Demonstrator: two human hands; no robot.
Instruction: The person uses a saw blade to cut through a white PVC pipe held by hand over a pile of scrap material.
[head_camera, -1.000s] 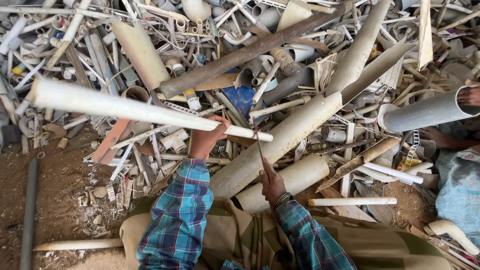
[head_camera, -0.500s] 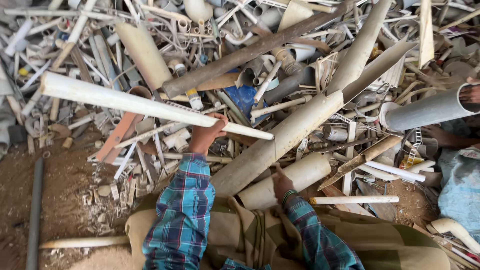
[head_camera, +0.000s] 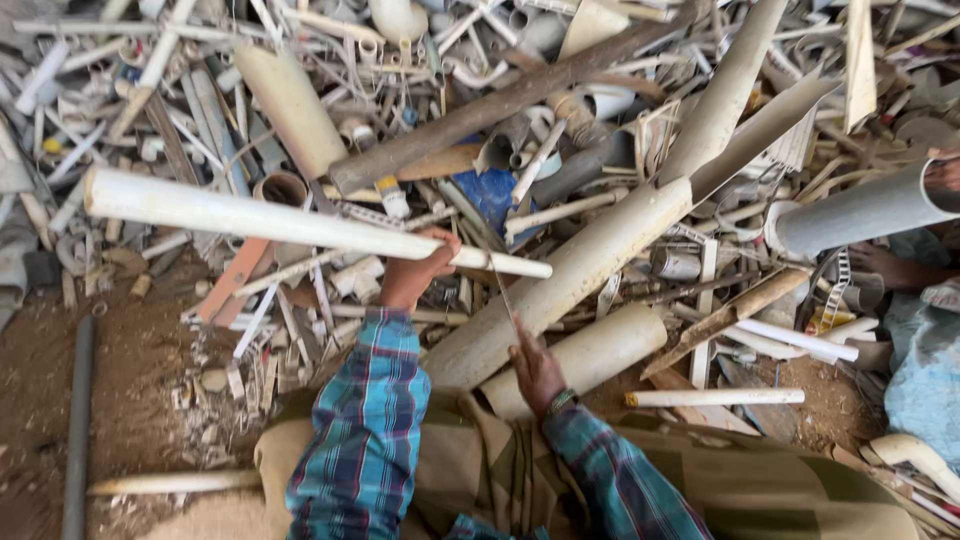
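Head view: left hand (head_camera: 420, 265) clamped on long white pipe (head_camera: 250, 215), right hand (head_camera: 535, 365) loosely apart beside blue scrap (head_camera: 490, 190).

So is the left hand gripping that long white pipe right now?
Yes, the left hand is wrapped around the long white pipe, holding it above the heap of scrap pipes.

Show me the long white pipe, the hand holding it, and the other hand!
long white pipe (head_camera: 250, 213), head view, middle of its bare length.
left hand (head_camera: 425, 262), head view, knuckles wrapped on the pipe.
right hand (head_camera: 535, 368), head view, back of the hand.
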